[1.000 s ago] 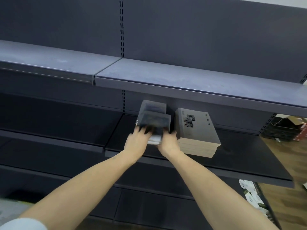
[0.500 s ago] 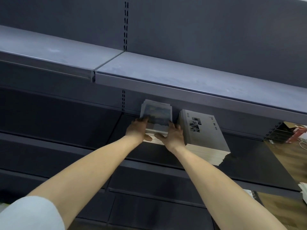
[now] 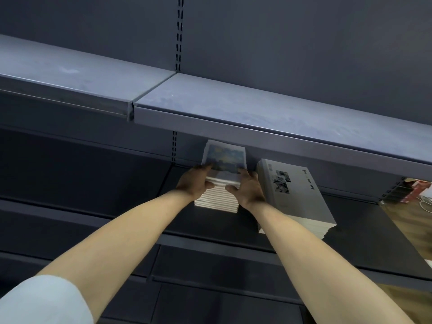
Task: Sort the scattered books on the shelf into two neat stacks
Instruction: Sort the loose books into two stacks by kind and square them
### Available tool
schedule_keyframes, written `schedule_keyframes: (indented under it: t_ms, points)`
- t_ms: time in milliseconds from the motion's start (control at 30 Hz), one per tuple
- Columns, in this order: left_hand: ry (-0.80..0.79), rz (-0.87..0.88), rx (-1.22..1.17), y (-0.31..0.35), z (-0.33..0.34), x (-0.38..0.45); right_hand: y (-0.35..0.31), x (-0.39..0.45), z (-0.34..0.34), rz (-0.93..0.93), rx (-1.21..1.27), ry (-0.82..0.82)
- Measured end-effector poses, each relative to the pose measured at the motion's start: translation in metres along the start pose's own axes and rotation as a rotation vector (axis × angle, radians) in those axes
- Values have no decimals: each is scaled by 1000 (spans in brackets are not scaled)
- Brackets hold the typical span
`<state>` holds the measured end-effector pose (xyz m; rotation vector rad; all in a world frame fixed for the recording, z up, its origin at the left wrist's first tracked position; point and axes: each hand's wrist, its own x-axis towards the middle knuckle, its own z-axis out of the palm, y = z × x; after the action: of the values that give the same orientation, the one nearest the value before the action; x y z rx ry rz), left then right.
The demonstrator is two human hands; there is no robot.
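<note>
Head view: two stacks of books on the dark metal shelf [image 3: 364, 228]. Left stack of white-edged books topped by a blue painted cover [image 3: 224, 174], gripped from both sides: left hand [image 3: 195, 183] with fingers curled over its top left edge, right hand [image 3: 247, 187] likewise on its right. Just right of it, taller grey-covered stack [image 3: 297, 195]. Above, one pale grey shelf board [image 3: 257, 108]; far right, wooden floor [image 3: 411, 220].

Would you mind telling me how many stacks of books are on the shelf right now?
2. The stack with the painted cover sits between both hands on the dark shelf. The grey-covered stack stands just to its right. Individual books cannot be counted reliably.
</note>
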<state>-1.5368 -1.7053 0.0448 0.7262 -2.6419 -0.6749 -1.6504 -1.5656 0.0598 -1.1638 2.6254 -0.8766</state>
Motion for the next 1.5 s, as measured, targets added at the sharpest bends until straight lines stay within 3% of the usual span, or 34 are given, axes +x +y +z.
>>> schedule_keyframes:
  t_ms: [333, 567, 867, 1000, 1233, 1500]
  points:
    - [46, 40, 61, -3, 5, 0, 6, 4, 9, -34, 12, 35]
    - [62, -29, 73, 2, 13, -12, 7, -10, 28, 28, 106, 102]
    - [122, -72, 74, -2, 7, -3, 11, 11, 25, -19, -115, 3]
    - [76, -84, 78, -1, 12, -9, 12, 9, 26, -1, -126, -40]
    - [-36, -166, 34, 13, 23, -19, 13, -14, 43, -103, -268, 111]
    - [49, -184, 168, 8, 32, -13, 18, -6, 52, -73, -493, 16]
